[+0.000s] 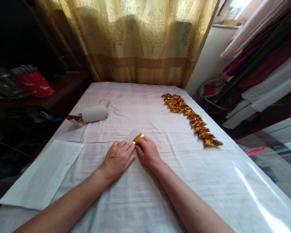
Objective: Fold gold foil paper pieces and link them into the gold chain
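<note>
A small sheet of gold foil paper (pixel 137 138) with a pale whitish side lies in the middle of the table, partly folded over. My left hand (pixel 118 159) rests flat on its near left part, fingers stretched out. At the right edge my right hand (pixel 147 150) is closed, thumb and fingers pinching the gold strip. Both hands almost meet at the fingertips, which hide the near part of the paper. Towards the right, a row of folded gold foil pieces (pixel 196 122) runs along the table.
A white roll (pixel 94 113) with a loose gold-lined end lies at the left. A printed white sheet (pixel 45 174) is nearer me. Beyond the table's left edge, a red container (pixel 36 84) stands on a dark cabinet. A yellow curtain (pixel 140 42) hangs behind; clothes (pixel 269 64) hang right.
</note>
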`<action>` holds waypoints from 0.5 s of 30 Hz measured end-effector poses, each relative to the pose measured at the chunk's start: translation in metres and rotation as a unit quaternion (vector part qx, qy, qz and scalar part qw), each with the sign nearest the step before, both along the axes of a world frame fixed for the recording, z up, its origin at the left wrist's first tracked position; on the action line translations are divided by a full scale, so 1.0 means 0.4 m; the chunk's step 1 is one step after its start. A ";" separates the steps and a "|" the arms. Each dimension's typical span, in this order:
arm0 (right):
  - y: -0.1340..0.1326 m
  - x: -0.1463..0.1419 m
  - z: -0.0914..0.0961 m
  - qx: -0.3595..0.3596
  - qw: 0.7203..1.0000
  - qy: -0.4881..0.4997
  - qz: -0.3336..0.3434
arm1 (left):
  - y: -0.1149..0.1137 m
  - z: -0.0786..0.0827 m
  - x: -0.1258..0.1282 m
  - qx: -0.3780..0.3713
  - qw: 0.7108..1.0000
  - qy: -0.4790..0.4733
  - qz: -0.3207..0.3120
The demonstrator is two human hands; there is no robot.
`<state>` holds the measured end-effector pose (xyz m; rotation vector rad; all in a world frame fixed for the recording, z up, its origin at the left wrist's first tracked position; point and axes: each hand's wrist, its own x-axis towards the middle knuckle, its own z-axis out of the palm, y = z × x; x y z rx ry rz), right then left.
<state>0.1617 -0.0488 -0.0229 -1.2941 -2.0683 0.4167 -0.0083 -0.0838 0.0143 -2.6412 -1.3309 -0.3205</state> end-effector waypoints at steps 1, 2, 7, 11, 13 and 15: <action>-0.002 0.001 -0.003 0.006 1.000 0.011 0.000 | 0.000 -0.006 -0.003 0.006 1.000 -0.002 0.006; -0.004 0.003 -0.006 0.013 1.000 0.023 -0.001 | 0.001 -0.011 -0.006 0.011 1.000 -0.004 0.008; -0.010 0.017 -0.015 0.045 0.997 0.065 -0.014 | 0.034 -0.015 -0.020 -0.006 0.999 -0.038 0.005; -0.011 0.027 -0.015 0.072 0.995 0.062 0.012 | 0.075 -0.008 -0.020 0.005 0.999 -0.024 -0.026; -0.012 0.026 -0.014 0.072 0.996 0.053 0.023 | 0.089 -0.007 -0.022 0.035 0.998 0.006 -0.060; -0.012 0.023 -0.011 0.068 0.997 0.035 0.026 | 0.096 -0.008 -0.027 0.061 0.993 0.037 -0.098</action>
